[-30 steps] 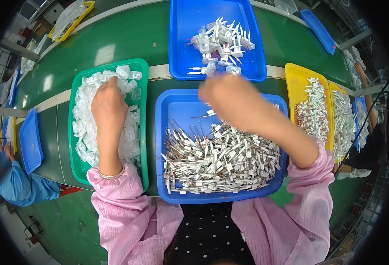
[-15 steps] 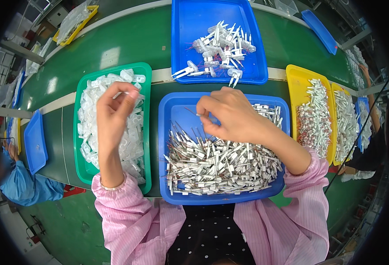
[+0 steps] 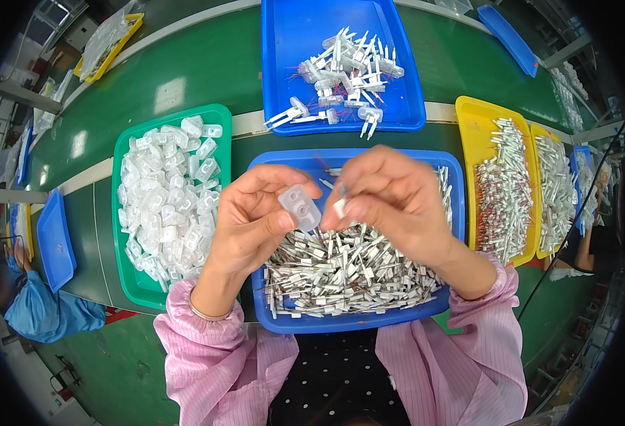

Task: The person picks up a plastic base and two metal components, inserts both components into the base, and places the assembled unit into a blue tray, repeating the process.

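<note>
My left hand (image 3: 256,220) pinches a small clear plastic cap (image 3: 300,207) with two holes, held above the near blue tray (image 3: 454,284). My right hand (image 3: 390,202) holds a small white pin part (image 3: 341,207) right beside the cap, the two almost touching. Below both hands the near blue tray is heaped with several white and metal pin parts (image 3: 348,273). A green tray (image 3: 131,284) at the left holds a pile of clear plastic caps (image 3: 167,192). The far blue tray (image 3: 291,42) carries several joined pieces (image 3: 348,67).
Yellow trays (image 3: 469,117) with rows of small parts stand at the right. All trays rest on a green belt (image 3: 185,78). A small blue tray (image 3: 53,241) lies at the far left, where a person in a blue sleeve (image 3: 42,312) works. Another person sits at the right edge.
My left hand lifted off the green tray with a clear cap and came to the middle. My right hand drew back from the far blue tray, took a pin part and met the left.
</note>
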Motion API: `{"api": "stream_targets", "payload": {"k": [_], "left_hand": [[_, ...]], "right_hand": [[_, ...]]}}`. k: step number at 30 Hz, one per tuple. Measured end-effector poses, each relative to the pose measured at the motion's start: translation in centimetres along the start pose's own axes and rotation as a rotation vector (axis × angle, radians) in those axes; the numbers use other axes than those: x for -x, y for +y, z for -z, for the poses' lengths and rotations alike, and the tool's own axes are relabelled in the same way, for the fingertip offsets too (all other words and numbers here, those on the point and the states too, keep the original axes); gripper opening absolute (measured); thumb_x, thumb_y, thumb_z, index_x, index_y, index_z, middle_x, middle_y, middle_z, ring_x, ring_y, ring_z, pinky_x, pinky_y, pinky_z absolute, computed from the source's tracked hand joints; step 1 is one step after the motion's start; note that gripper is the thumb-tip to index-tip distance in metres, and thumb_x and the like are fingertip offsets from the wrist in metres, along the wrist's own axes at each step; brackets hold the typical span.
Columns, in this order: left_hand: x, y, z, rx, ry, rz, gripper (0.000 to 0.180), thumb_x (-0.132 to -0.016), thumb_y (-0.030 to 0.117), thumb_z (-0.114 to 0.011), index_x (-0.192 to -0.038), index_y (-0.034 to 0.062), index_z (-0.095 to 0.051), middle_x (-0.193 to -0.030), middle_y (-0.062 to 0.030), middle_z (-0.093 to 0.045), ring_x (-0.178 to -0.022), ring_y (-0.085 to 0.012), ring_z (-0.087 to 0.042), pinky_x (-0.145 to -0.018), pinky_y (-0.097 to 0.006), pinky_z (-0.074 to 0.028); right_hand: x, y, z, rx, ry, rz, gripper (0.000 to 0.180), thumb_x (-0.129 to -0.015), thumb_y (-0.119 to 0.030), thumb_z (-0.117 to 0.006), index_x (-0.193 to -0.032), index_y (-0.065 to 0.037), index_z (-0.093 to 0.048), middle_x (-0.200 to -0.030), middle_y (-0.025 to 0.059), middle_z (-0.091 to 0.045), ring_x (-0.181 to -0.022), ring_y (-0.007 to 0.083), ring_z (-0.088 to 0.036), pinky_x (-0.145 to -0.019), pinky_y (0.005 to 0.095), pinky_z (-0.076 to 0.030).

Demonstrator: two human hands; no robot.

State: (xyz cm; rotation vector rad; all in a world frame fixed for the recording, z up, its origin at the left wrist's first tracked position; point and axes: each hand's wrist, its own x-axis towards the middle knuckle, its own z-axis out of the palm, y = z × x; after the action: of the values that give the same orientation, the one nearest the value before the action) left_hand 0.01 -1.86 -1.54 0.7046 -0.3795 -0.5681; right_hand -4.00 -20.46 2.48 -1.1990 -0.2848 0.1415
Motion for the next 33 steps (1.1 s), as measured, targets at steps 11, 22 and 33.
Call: {"api": "stream_targets", "payload": {"k": [11, 22, 33], "left_hand": [[0.3, 0.7, 0.2, -0.027, -0.031, -0.022, 0.036, -0.088, 0.014, -0.055, -0.117, -0.0044, -0.046, -0.098, -0.0212, -0.058, -0.078, -0.0266, -0.063, -0.053, -0.026, -0.051], [0.6, 1.0, 0.5, -0.051, -0.022, 0.012, 0.038, -0.088, 0.014, -0.054, -0.119, -0.0057, -0.044, -0.096, -0.0200, -0.059, -0.066, -0.0203, -0.062, -0.047, -0.023, -0.047], [0.6, 1.2, 0.3, -0.218, 0.024, -0.035, 0.038, -0.084, 0.010, -0.060, -0.116, -0.0063, -0.048, -0.095, -0.0169, -0.060, -0.057, -0.0104, -0.054, -0.046, -0.018, -0.039]], "right_hand": [[1.3, -2.0, -0.2, 0.704, 0.159, 0.208, 0.011, -0.072, 0.005, -0.065, -0.083, 0.002, -0.064, -0.066, 0.0096, -0.061, -0.051, 0.0163, -0.057, -0.046, 0.0239, -0.042], [1.6, -3.3, -0.6, 1.016, 0.007, 0.405, 0.021, -0.062, 0.008, -0.065, -0.082, 0.004, -0.063, -0.060, 0.0090, -0.056, -0.046, 0.0172, -0.053, -0.040, 0.0259, -0.039], [1.3, -3.2, -0.8, 1.115, -0.011, 0.536, 0.023, -0.060, 0.008, -0.066, -0.082, 0.006, -0.063, -0.061, 0.0097, -0.057, -0.044, 0.0179, -0.053, -0.038, 0.0254, -0.039]]}}
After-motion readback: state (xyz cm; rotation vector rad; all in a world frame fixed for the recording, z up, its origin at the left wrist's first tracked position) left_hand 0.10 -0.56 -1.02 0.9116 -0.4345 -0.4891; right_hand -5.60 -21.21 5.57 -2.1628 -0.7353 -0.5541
